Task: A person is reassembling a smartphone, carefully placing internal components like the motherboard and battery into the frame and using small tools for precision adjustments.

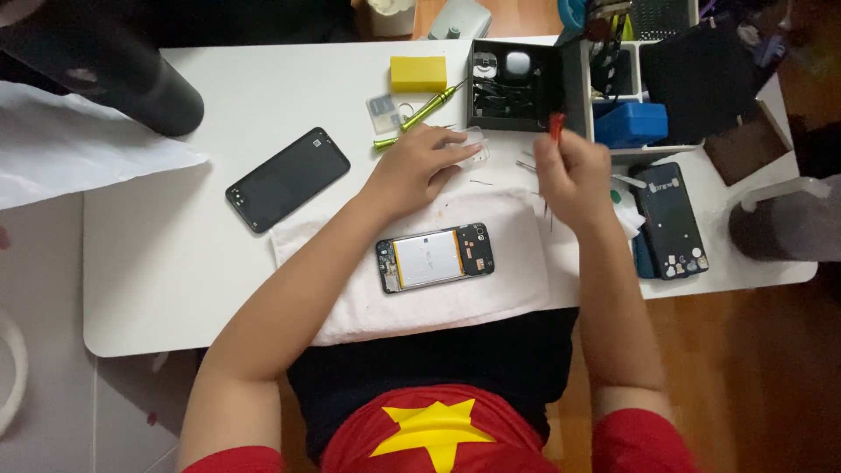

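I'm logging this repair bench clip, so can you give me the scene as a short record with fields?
surface: white table with a white towel
centre: opened phone, battery showing, on the towel
left hand: resting on a small clear plastic piece
right hand: gripping a red-handled tool
nearby: black back cover, green screwdriver, yellow block, black parts box

A black phone back cover, yellow sponge block and blue box lie on the white table
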